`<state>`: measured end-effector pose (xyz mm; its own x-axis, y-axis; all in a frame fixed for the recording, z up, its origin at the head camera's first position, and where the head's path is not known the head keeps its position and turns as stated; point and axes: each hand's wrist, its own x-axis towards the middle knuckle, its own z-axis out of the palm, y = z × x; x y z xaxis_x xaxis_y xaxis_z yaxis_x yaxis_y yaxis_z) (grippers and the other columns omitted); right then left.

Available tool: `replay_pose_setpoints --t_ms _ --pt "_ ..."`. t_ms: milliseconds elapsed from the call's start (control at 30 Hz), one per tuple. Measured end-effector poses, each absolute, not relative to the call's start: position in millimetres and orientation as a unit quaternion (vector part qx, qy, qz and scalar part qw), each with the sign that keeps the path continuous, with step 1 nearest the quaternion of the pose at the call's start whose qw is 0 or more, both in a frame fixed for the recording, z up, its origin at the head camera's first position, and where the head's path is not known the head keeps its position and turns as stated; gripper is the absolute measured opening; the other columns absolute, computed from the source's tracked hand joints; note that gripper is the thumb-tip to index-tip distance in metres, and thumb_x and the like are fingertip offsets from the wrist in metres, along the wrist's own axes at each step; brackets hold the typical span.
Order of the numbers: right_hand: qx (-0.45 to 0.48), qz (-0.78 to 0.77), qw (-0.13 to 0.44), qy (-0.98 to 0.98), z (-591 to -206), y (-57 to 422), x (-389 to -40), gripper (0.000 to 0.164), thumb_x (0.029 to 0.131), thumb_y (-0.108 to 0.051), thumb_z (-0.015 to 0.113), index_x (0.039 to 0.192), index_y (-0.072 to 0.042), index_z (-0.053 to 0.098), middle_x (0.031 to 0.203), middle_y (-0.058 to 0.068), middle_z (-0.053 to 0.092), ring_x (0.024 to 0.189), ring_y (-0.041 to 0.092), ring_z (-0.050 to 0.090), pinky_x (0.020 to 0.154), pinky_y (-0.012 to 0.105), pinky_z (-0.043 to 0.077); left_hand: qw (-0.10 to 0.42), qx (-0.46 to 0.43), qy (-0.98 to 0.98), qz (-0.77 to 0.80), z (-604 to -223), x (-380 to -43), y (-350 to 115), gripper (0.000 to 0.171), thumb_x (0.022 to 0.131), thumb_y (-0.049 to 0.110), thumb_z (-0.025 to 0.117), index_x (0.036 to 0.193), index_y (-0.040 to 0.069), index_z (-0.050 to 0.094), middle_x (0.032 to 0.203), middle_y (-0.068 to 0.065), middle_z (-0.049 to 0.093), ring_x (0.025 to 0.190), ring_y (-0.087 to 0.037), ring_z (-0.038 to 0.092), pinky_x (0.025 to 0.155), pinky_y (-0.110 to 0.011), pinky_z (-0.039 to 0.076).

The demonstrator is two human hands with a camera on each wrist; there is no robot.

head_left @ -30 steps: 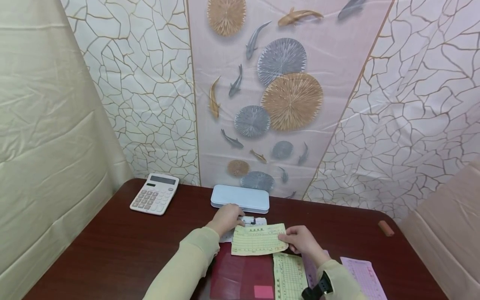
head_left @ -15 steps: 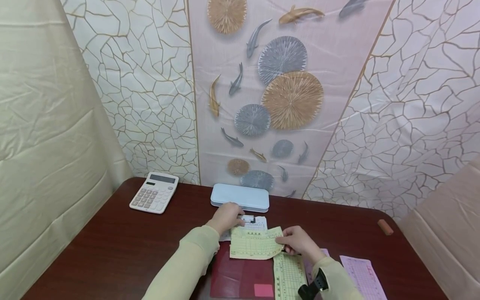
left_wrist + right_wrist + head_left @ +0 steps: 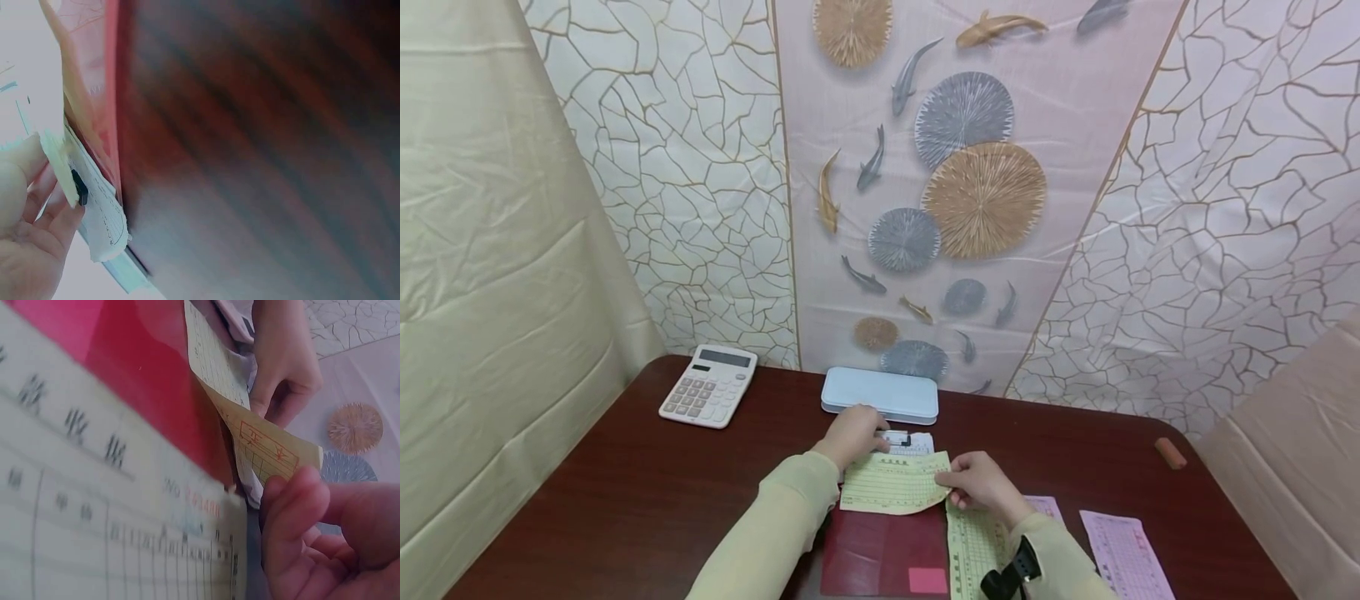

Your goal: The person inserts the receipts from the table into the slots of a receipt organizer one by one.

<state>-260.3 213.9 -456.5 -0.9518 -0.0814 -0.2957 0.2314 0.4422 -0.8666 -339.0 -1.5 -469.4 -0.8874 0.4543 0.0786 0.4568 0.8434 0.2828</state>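
Observation:
A pale yellow receipt slip (image 3: 891, 485) with a printed grid is held over the top of a dark red folder (image 3: 880, 554). My right hand (image 3: 981, 485) pinches its right corner between thumb and fingers; the right wrist view shows that corner bent up, with red print on the slip (image 3: 270, 439). At the upper left edge, my left hand (image 3: 852, 437) pinches the slip (image 3: 55, 134) between thumb and fingers. Beside those fingertips, in the left wrist view, is a small black piece (image 3: 80, 187). White printed papers (image 3: 921, 444) lie behind the slip.
Another yellow receipt (image 3: 973, 546) lies right of the folder, partly under my right wrist. Pink-purple sheets (image 3: 1126, 554) are farther right. A light blue case (image 3: 880, 395) stands at the back, a white calculator (image 3: 709, 387) back left, and a reddish-brown block (image 3: 1170, 453) far right.
My right hand has moved left with the slip's corner, and the slip has shifted left over the folder and white papers. My left hand has stayed in place.

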Motion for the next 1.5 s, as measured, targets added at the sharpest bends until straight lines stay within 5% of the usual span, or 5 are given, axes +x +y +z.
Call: replay_pose_setpoints --t_ms 767,1067,1333,1500 --pt "0.082 -0.549 0.145 0.819 -468.1 200.6 -270.5 0.024 0.086 -0.011 0.067 0.068 -0.005 0.053 0.054 0.003 0.056 0.044 0.007 0.050 0.045 0.021 0.044 0.015 -0.261 -0.958 -0.116 -469.1 -340.5 -0.5 0.029 0.082 0.034 0.073 0.105 0.017 0.075 0.103 0.004 0.071 0.101 -0.015 0.063 0.088 -0.028 0.050" --pt "0.085 -0.554 0.132 0.818 -470.0 197.5 -272.6 0.017 0.088 -0.014 0.064 0.079 -0.001 0.058 0.057 0.003 0.055 0.045 0.009 0.052 0.045 0.023 0.048 0.047 -0.311 -0.947 -0.061 -469.9 -341.5 0.2 0.016 0.085 0.034 0.071 0.088 0.019 0.075 0.085 0.007 0.070 0.082 -0.010 0.064 0.076 -0.025 0.052" --pt "0.080 -0.495 0.107 0.858 -470.8 190.9 -273.9 0.047 0.082 -0.038 0.072 0.057 -0.016 0.039 0.047 -0.004 0.037 0.038 0.010 0.047 0.040 0.021 0.041 0.046 -0.317 -0.945 -0.068 -471.6 -345.0 0.0 0.018 0.084 0.035 0.071 0.074 0.021 0.069 0.075 0.008 0.066 0.074 -0.010 0.062 0.070 -0.026 0.051" --pt "0.065 -0.463 0.088 0.879 -470.4 186.6 -274.7 0.055 0.079 -0.036 0.076 0.054 -0.019 0.030 0.043 -0.004 0.034 0.035 0.010 0.048 0.038 0.021 0.041 0.056 -0.328 -0.942 -0.044 -472.8 -346.0 1.0 0.020 0.087 0.032 0.069 0.070 0.020 0.066 0.070 0.007 0.063 0.073 -0.011 0.061 0.071 -0.027 0.052"
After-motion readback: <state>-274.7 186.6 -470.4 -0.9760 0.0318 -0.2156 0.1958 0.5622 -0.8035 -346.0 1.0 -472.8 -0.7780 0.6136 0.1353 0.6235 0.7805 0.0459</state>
